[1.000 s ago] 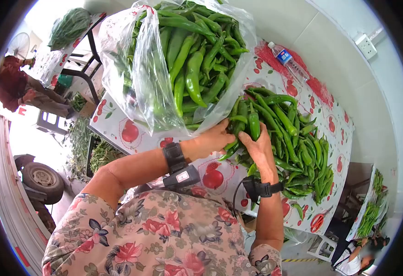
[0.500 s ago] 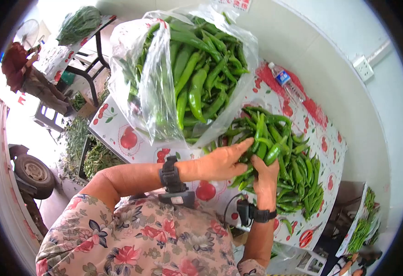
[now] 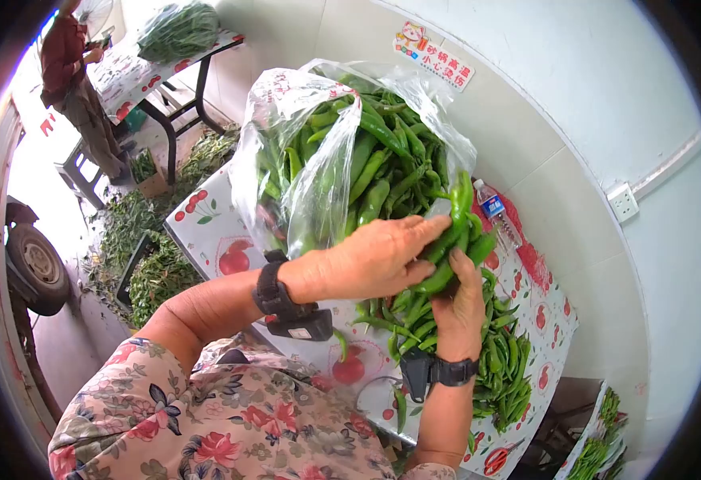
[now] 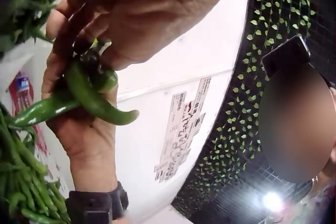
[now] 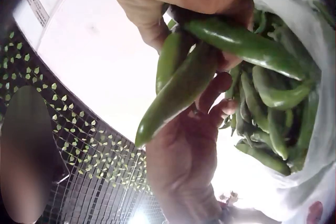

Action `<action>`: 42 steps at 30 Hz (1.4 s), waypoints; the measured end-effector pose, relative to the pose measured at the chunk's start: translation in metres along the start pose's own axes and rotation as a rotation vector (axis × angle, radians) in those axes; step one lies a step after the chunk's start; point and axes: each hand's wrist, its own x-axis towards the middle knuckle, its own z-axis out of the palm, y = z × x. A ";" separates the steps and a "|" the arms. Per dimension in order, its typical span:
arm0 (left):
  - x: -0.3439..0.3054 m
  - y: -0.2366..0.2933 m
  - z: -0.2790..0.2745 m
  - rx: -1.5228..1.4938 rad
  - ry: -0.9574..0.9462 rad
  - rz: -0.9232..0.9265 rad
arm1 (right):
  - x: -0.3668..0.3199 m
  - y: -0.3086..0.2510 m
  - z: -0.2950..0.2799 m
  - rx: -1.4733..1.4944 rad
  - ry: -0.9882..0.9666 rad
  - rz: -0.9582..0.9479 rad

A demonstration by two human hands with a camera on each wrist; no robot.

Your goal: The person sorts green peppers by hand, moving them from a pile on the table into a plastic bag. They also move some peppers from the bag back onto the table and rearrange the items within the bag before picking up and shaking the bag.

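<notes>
A bunch of green peppers (image 3: 458, 232) is held above the patterned surface (image 3: 210, 232), between both hands. The fingers of the left hand (image 3: 370, 260) and of the right hand (image 3: 460, 308) are clamped on it. A clear plastic bag (image 3: 322, 172) filled with peppers stands nearby; a loose pepper pile (image 3: 504, 372) lies on the surface.

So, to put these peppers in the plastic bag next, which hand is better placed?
Probably the left hand: it sits just below the bag, while the right hand is farther off, beside the loose pile. Both are at the held peppers.
</notes>
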 end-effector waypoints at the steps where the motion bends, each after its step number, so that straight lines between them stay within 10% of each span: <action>1: 0.001 -0.004 -0.008 0.030 0.018 -0.011 | 0.008 0.001 0.008 0.017 -0.028 0.023; 6: -0.006 -0.031 -0.043 0.088 0.063 -0.079 | 0.043 0.007 0.048 -0.081 -0.210 0.016; 13: -0.018 -0.053 -0.078 0.313 0.036 -0.138 | 0.080 0.035 0.082 -1.339 -0.130 -0.912; 18: -0.025 -0.065 -0.080 0.454 0.027 -0.086 | 0.080 0.025 0.092 -1.645 -0.221 -1.005; 26: -0.033 -0.084 -0.072 0.483 0.073 -0.064 | 0.150 -0.001 0.063 -1.705 -0.287 -0.875; 29: -0.036 -0.084 -0.070 0.408 0.044 -0.140 | 0.163 -0.022 0.077 -1.735 -0.277 -0.456; 37: -0.036 -0.083 -0.068 0.417 0.001 -0.215 | 0.208 -0.056 0.088 -1.450 -0.369 -0.210; 42: -0.039 -0.092 -0.061 0.457 0.058 -0.137 | 0.266 -0.048 0.081 -1.475 -0.175 -0.540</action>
